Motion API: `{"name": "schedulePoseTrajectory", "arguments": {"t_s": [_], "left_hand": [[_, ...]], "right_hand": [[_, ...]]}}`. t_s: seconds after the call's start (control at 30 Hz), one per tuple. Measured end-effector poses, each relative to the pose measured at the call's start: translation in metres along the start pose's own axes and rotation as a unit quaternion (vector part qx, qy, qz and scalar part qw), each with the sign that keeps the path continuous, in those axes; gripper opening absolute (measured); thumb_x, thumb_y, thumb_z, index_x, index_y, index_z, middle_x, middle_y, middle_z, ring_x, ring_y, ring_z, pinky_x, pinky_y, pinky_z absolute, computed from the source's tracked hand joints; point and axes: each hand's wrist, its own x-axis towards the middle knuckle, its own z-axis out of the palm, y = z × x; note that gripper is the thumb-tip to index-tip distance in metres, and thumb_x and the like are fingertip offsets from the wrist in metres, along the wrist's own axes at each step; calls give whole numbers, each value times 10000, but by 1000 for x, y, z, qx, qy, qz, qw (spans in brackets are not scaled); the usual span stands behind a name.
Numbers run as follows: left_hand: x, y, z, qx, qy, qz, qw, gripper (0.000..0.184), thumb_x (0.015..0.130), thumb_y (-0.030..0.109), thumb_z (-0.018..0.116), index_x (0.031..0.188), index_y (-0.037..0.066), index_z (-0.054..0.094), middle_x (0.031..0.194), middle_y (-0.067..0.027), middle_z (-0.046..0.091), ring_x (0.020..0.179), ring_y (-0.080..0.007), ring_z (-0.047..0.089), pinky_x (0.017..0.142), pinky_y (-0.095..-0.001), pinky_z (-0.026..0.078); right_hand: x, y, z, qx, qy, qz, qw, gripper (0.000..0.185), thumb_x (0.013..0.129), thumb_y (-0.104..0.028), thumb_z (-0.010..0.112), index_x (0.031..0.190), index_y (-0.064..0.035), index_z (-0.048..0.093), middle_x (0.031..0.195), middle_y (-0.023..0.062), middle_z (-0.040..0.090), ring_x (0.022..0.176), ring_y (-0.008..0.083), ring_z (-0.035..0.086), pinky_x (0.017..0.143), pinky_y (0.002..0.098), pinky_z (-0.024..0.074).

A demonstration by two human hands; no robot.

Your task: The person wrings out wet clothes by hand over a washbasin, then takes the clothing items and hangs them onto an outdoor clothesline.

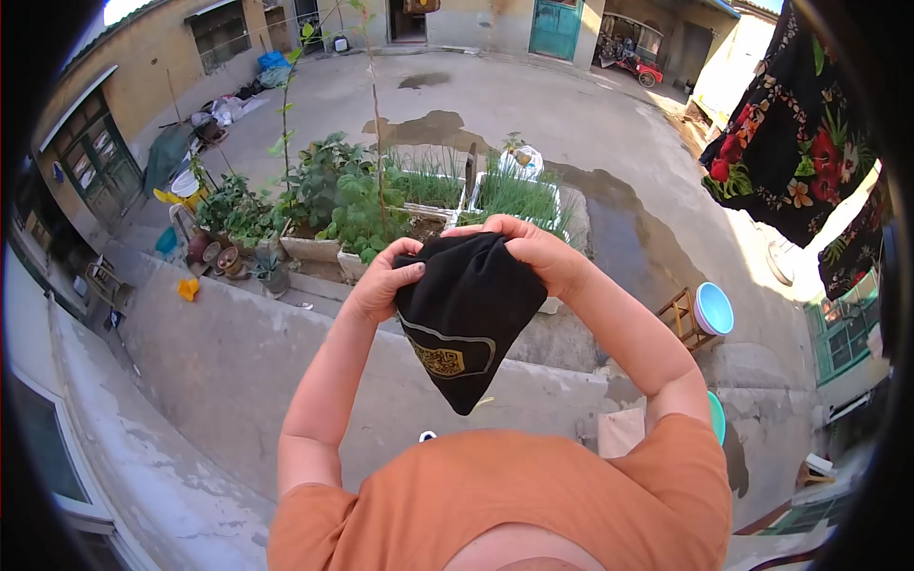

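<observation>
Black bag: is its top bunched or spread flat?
Bunched: the black bag gathers in folds between the left hand and right hand; whether it is open, I cannot tell.

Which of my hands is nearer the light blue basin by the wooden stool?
Right. Your right hand grips the black bag at its top, left of the light blue basin; your left hand holds the bag's other side, farther left.

Black cloth bag [466, 300], yellow code print; top bunched in hands [543, 255], corner hanging down.
</observation>
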Motion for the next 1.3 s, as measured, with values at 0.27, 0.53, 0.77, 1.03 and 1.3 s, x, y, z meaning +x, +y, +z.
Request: {"name": "schedulePoseTrajectory", "arguments": {"t_s": [0.27, 0.53, 0.77, 1.03, 1.3], "left_hand": [[-6, 80, 46, 108, -23, 81, 991, 303, 756, 84, 657, 1009, 82, 492, 988, -74, 563, 859, -152, 586, 770, -292, 503], [31, 47, 84, 460, -211, -124, 854, 806, 669, 14, 710, 1369, 129, 329, 1180, -103, 532, 1048, -154, 497, 948, -277, 372], [44, 75, 58, 574, -22, 8, 818, 241, 655, -48, 703, 803, 35, 532, 786, 31, 546, 732, -65, 482, 676, -218, 409], [24, 135, 47, 639, -24, 28, 768, 317, 601, 42, 732, 863, -20, 563, 808, -69, 592, 734, -161, 552, 717, -286, 438], [9, 170, -46, 562, -114, -45, 818, 259, 672, -41, 669, 906, -11, 561, 788, -48, 597, 759, -122, 542, 705, -274, 439]], "right_hand": [[-41, -21, -37, -47, 26, 30, 998, 344, 724, 59, 572, 1028, -87, 506, 991, 38, 580, 915, 139, 585, 838, 295, 497], [-45, -45, -36, -220, -66, 12, 973, 689, 569, 103, 474, 1234, -75, 477, 1067, 43, 585, 1013, 127, 543, 889, 260, 430], [-72, -47, -57, -496, 52, 31, 866, 746, 602, 35, 641, 1305, -59, 408, 1118, 63, 565, 967, 135, 537, 899, 272, 421], [-59, -54, -48, -621, 253, 131, 730, 255, 668, -59, 677, 921, -56, 649, 763, 81, 641, 720, 157, 590, 694, 295, 458], [-24, -67, -6, -701, 295, 19, 649, 192, 686, -33, 656, 773, -7, 487, 628, 56, 494, 642, 118, 482, 602, 275, 405]]}}
